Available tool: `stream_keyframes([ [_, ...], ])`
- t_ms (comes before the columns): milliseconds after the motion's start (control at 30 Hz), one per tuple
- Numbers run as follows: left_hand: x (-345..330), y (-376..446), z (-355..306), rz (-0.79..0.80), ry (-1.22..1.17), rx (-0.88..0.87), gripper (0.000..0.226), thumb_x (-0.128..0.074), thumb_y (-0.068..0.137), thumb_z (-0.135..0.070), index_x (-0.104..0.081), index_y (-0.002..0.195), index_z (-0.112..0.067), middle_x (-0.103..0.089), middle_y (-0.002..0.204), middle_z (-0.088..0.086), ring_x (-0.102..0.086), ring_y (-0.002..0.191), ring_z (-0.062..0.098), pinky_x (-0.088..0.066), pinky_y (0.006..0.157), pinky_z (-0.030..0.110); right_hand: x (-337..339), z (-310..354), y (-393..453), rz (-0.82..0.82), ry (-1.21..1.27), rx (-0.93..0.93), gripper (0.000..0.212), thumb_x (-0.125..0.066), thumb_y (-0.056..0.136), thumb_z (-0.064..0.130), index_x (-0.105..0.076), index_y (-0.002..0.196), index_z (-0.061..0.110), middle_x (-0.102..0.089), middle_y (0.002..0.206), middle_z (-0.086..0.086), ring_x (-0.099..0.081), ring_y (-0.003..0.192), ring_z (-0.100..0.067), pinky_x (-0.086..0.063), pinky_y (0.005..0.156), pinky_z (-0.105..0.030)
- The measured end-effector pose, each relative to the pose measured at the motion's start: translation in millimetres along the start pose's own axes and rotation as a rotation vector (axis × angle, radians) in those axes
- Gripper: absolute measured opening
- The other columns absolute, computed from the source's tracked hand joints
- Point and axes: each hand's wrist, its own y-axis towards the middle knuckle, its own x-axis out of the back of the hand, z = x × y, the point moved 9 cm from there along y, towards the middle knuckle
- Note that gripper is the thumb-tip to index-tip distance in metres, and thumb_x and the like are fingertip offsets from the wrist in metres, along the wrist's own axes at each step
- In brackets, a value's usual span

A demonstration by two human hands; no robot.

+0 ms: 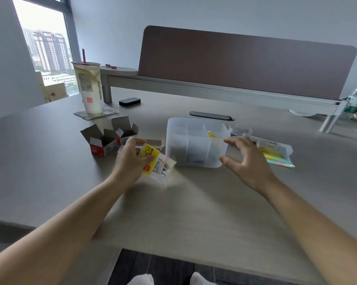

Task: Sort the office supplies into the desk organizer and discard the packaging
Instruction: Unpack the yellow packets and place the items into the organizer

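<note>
Cup [90,87]: tall clear plastic, pale drink, red straw; stands on a crumpled napkin [97,115], far left.
Boxes [109,135]: two small cardboard cartons, red and white, flaps open, side by side left of the organizer.
Left hand [130,159]: fingers closed round a packet, held just above the tabletop [194,202].
Packet [156,161]: flat clear plastic, yellow label, barcode; its far end just beside the organizer's left wall.
Organizer [196,141]: frosted translucent plastic, rounded rectangle, partitioned into compartments; dark small items in the front left one, something yellow at the back right.
Right hand [245,159]: open, fingers spread and curved, empty; thumb and forefinger close to the organizer's right corner, contact unclear.
Jar [240,130]: low round clear plastic, behind the right hand.
Sleeve [276,153]: flat clear wrapper with pastel strips, right of the hand.
Tabletop: matte beige, smooth.
</note>
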Motion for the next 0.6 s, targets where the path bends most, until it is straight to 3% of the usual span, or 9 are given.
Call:
stream_keyframes([
  [100,21.3,-5.4,2.4,-0.108,0.233,-0.053,0.039,-0.059,0.082,-0.007,-0.043,0.118,-0.008,-0.057,0.107,0.013,-0.055,0.082,0.019,-0.043,0.059,0.021,-27.0,-8.8,-27.6,0.147,-0.08,-0.019,0.047,-0.061,0.082,0.023,-0.047,0.125,0.012,-0.042,0.134,-0.008,-0.036,0.126,-0.02,-0.023,0.092,-0.016],
  [200,31.3,-6.0,3.2,-0.167,0.512,-0.073,0.043,-0.059,0.082,-0.009,-0.041,0.122,-0.003,-0.051,0.122,0.02,-0.05,0.107,0.031,-0.042,0.082,0.034,-50.9,-22.0,-41.1,0.319,-0.17,-0.078,0.047,-0.057,0.084,0.031,-0.045,0.126,0.013,-0.043,0.133,-0.008,-0.039,0.124,-0.022,-0.028,0.1,-0.024],
  [267,34.1,-6.0,0.0,-0.197,0.713,-0.096,0.045,-0.061,0.081,-0.014,-0.044,0.121,-0.004,-0.045,0.128,0.019,-0.042,0.117,0.034,-0.037,0.096,0.04,-54.0,-23.9,-41.6,0.336,-0.216,-0.082,0.046,-0.055,0.084,0.035,-0.046,0.124,0.014,-0.047,0.129,-0.008,-0.042,0.12,-0.022,-0.031,0.101,-0.029],
  [333,31.4,-10.8,-11.4,-0.206,0.81,-0.176,0.039,-0.061,0.082,-0.017,-0.049,0.117,-0.004,-0.045,0.128,0.017,-0.041,0.118,0.034,-0.034,0.097,0.04,-54.1,-23.6,-40.6,0.328,-0.234,-0.077,0.044,-0.054,0.085,0.036,-0.048,0.122,0.014,-0.049,0.127,-0.008,-0.042,0.119,-0.022,-0.032,0.101,-0.03],
  [400,19.0,-20.3,-21.1,-0.119,0.833,-0.302,0.027,-0.055,0.086,-0.021,-0.057,0.107,-0.005,-0.054,0.122,0.015,-0.05,0.109,0.033,-0.04,0.089,0.038,-54.8,-22.5,-40.1,0.328,-0.246,-0.065,0.042,-0.054,0.085,0.036,-0.049,0.121,0.015,-0.049,0.127,-0.007,-0.043,0.119,-0.022,-0.032,0.102,-0.03],
  [467,5.1,-31.6,-17.0,0.04,0.883,-0.336,0.032,-0.045,0.09,-0.033,-0.061,0.102,-0.008,-0.061,0.116,0.011,-0.057,0.102,0.03,-0.043,0.083,0.036,-55.0,-21.8,-39.9,0.329,-0.252,-0.062,0.041,-0.053,0.085,0.036,-0.05,0.12,0.014,-0.05,0.127,-0.007,-0.043,0.119,-0.022,-0.032,0.102,-0.03],
  [600,-4.2,-33.8,12.7,0.294,1.047,-0.182,0.053,-0.031,0.088,-0.054,-0.048,0.124,-0.018,-0.045,0.137,0.005,-0.042,0.125,0.024,-0.032,0.102,0.035,-53.9,-21.0,-39.5,0.329,-0.25,-0.058,0.04,-0.053,0.085,0.035,-0.051,0.119,0.013,-0.05,0.126,-0.008,-0.043,0.118,-0.023,-0.033,0.101,-0.031],
])
